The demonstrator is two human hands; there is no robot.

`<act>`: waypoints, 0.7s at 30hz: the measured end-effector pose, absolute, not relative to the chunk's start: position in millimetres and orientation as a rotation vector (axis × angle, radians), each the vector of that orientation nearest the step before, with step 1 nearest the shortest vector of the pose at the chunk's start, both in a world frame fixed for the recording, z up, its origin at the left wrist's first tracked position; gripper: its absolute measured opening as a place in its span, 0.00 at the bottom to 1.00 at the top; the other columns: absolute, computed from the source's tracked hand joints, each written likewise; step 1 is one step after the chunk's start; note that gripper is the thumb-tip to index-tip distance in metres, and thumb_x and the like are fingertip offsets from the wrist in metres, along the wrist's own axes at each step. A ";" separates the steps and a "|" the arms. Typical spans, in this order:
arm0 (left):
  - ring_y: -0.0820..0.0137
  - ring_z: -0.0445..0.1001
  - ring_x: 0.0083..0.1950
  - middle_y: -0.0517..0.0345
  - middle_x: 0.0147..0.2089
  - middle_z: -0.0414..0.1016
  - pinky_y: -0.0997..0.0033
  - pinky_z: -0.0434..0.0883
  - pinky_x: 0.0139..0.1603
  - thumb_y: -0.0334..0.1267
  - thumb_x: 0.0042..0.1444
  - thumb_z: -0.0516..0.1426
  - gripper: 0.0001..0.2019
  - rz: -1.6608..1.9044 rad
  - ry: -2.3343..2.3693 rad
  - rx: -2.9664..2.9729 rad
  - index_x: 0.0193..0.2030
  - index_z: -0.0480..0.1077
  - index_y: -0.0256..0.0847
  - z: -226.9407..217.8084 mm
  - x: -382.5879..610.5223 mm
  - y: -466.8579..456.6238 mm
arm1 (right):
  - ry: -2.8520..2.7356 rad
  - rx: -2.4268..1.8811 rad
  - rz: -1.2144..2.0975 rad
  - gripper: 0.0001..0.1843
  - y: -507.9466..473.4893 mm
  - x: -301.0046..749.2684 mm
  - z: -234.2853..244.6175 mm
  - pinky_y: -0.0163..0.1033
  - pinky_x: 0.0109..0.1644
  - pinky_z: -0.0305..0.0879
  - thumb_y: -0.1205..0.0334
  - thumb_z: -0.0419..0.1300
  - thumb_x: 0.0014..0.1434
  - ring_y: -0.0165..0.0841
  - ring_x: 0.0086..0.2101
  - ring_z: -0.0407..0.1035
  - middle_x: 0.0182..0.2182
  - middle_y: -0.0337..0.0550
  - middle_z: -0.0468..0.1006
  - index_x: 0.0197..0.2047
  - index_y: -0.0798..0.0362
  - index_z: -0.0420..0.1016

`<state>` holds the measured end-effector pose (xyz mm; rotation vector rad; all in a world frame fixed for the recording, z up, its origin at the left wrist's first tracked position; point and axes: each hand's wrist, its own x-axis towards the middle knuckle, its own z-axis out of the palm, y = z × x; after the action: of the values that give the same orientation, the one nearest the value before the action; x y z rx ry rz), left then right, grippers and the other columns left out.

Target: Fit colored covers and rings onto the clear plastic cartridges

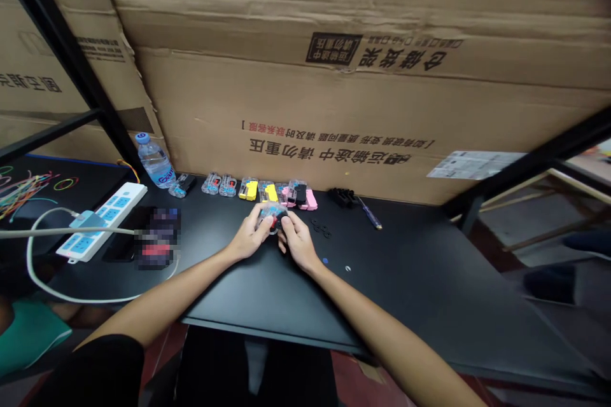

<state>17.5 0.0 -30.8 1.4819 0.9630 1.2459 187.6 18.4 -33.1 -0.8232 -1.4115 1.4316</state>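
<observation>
Both my hands meet over the black table (420, 280), near its middle. My left hand (249, 233) and my right hand (296, 238) are closed together on a small clear plastic toy car (272, 215) with red and black parts inside. Behind them a row of similar small cars (260, 189) in clear, yellow and pink stands along the cardboard wall. Small black rings (321, 227) lie just right of my right hand.
A water bottle (155, 161) stands at the back left. A white power strip (102, 219) with a cable lies left, beside a blurred dark object (155, 238). A screwdriver (370, 213) and black parts (341, 196) lie right. Cardboard boxes (334, 76) close the back.
</observation>
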 end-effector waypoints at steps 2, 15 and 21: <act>0.76 0.60 0.23 0.69 0.25 0.62 0.76 0.59 0.25 0.63 0.72 0.56 0.30 1.258 0.925 1.445 0.65 0.66 0.38 -31.0 18.8 0.3 | -1.408 -0.828 1.418 0.29 18.4 188.2 -33.5 0.32 0.17 0.62 0.32 0.60 0.69 0.25 0.17 0.53 0.21 0.25 0.57 0.52 0.51 0.72; 0.76 0.62 0.24 0.65 0.29 0.68 0.76 0.62 0.25 0.62 0.69 0.58 0.30 1.318 0.963 1.400 0.64 0.69 0.39 -29.5 20.4 -3.1 | -1.477 -0.809 1.393 0.28 21.0 188.4 -32.7 0.32 0.16 0.61 0.32 0.61 0.68 0.25 0.15 0.54 0.20 0.25 0.58 0.46 0.51 0.72; 0.72 0.69 0.30 0.60 0.33 0.75 0.73 0.67 0.33 0.56 0.74 0.55 0.25 1.359 1.155 1.596 0.66 0.70 0.41 -31.0 19.4 -7.5 | -1.466 -0.808 1.371 0.28 19.6 187.5 -33.9 0.31 0.16 0.60 0.31 0.61 0.67 0.25 0.16 0.53 0.19 0.24 0.57 0.45 0.50 0.71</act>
<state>19.4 -7.5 -31.0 1.5961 1.1547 1.3588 187.5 19.6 -33.9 -0.8080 -1.4656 1.3709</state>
